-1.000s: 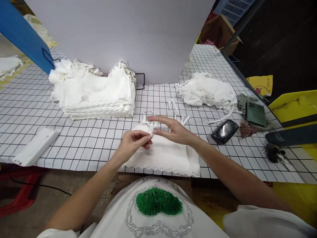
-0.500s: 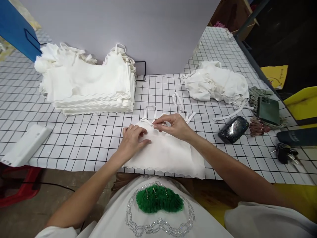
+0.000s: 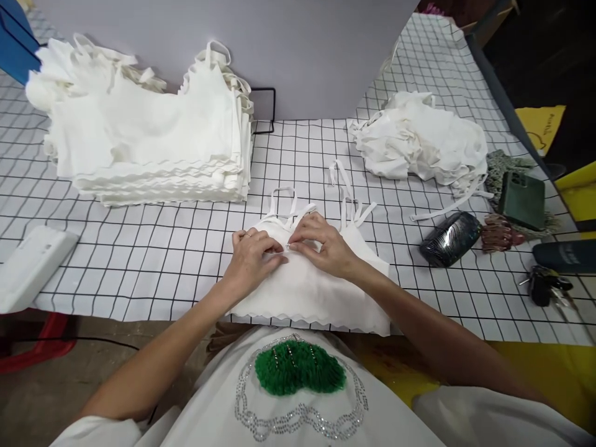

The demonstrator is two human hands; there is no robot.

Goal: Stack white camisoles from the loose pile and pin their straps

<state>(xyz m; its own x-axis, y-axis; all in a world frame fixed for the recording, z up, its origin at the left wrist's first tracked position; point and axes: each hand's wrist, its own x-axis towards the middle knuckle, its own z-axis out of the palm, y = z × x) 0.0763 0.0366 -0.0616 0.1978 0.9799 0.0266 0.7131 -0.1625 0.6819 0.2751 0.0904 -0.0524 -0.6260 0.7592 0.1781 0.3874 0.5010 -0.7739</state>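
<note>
A white strappy camisole top (image 3: 316, 290) lies flat at the table's front edge, its thin straps pointing away from me. My left hand (image 3: 254, 257) rests on its upper left part, thumb and fingers pinching the fabric near the neckline. From the other side, my right hand (image 3: 323, 245) pinches the neckline with thumb and forefinger, close to the left fingertips. A tiny pale piece shows between the two hands, too small to name.
A stack of white tops (image 3: 153, 136) stands at the back left. A loose heap of white garments (image 3: 423, 139) lies at the back right, near a black case (image 3: 451, 239), a green phone (image 3: 522, 200) and keys (image 3: 549, 288). A white device (image 3: 35, 267) lies at the left edge.
My right hand has come down slightly, its fingertips now lower on the neckline and near the left hand's. The left hand stays at about the same spot. The camera view has tilted downward.
</note>
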